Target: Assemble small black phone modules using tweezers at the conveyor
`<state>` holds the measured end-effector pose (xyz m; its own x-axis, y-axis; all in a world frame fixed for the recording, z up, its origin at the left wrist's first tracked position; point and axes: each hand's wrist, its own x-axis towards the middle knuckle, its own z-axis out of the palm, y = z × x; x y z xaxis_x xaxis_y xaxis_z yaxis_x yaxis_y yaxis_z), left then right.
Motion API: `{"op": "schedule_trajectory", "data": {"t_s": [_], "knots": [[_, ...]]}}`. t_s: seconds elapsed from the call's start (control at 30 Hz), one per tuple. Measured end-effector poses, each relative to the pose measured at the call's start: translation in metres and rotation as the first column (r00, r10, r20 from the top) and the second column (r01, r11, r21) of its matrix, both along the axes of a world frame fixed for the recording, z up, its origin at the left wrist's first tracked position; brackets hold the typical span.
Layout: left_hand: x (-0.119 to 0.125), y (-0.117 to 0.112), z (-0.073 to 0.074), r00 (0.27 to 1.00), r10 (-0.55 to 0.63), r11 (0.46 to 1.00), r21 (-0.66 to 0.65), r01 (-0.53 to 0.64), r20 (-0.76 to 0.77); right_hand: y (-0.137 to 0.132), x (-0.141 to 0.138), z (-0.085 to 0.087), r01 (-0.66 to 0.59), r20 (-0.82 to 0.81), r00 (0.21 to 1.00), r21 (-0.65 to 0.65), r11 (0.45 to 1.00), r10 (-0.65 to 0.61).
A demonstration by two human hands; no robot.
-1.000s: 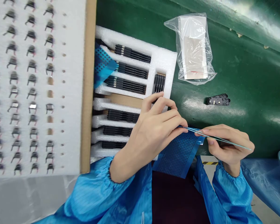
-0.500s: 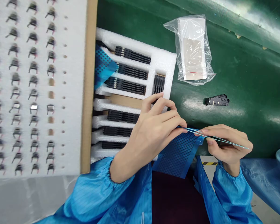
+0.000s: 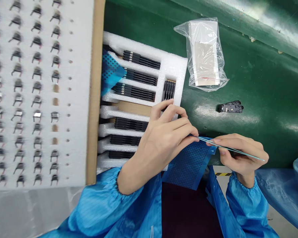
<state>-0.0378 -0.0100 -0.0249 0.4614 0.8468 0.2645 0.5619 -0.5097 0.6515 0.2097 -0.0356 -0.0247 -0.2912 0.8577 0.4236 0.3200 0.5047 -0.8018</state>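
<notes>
A blue film sheet with rows of small dark dots hangs down in front of my body. Its upper edge is pinched between the thumb and fingers of my left hand. My right hand grips the other end, where thin light-blue edges run across the fingers. Whatever small piece may lie between the right fingertips is hidden. Beyond the right hand, a black plastic part lies on the green table. Just behind my left hand is a white foam tray with slots of stacked black parts.
To the left stands a large white foam board holding rows of small dark parts with wires, edged by cardboard. Another dotted blue sheet rests on the tray. A clear plastic bag with paper inside lies on the green table.
My right hand has dipped very slightly with its end of the blue sheet. My left hand keeps the same pinch. The view has shifted a little.
</notes>
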Motion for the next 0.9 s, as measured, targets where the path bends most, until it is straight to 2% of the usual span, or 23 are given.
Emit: {"op": "schedule_trajectory", "data": {"t_s": [0.1, 0.27, 0.33, 0.53, 0.7, 0.9], "knots": [[0.000, 0.000, 0.000, 1.000, -0.002, 1.000, 0.008, 0.002, -0.008, -0.002, 0.002, 0.000, 0.049, -0.041, 0.998, -0.020, 0.999, -0.050], [-0.004, 0.000, 0.003, 0.999, -0.032, 0.999, -0.032, 0.032, 0.002, -0.016, 0.013, -0.003, 0.267, -0.097, 0.956, -0.099, 0.959, -0.276], [-0.006, 0.000, 0.003, 0.998, -0.062, 0.997, -0.037, 0.063, 0.012, -0.023, 0.018, -0.006, 0.308, -0.107, 0.940, -0.141, 0.941, -0.324], [-0.009, 0.002, -0.001, 0.986, -0.166, 0.985, 0.050, 0.166, 0.000, -0.040, 0.022, -0.009, 0.309, -0.039, 0.946, -0.202, 0.929, -0.323], [-0.009, 0.002, -0.004, 0.984, -0.177, 0.983, 0.055, 0.177, -0.003, -0.050, 0.022, -0.009, 0.332, 0.012, 0.940, -0.248, 0.910, -0.340], [-0.009, 0.001, -0.004, 0.983, -0.182, 0.982, 0.056, 0.182, -0.018, -0.053, 0.022, -0.009, 0.362, 0.045, 0.931, -0.237, 0.901, -0.362]]}}
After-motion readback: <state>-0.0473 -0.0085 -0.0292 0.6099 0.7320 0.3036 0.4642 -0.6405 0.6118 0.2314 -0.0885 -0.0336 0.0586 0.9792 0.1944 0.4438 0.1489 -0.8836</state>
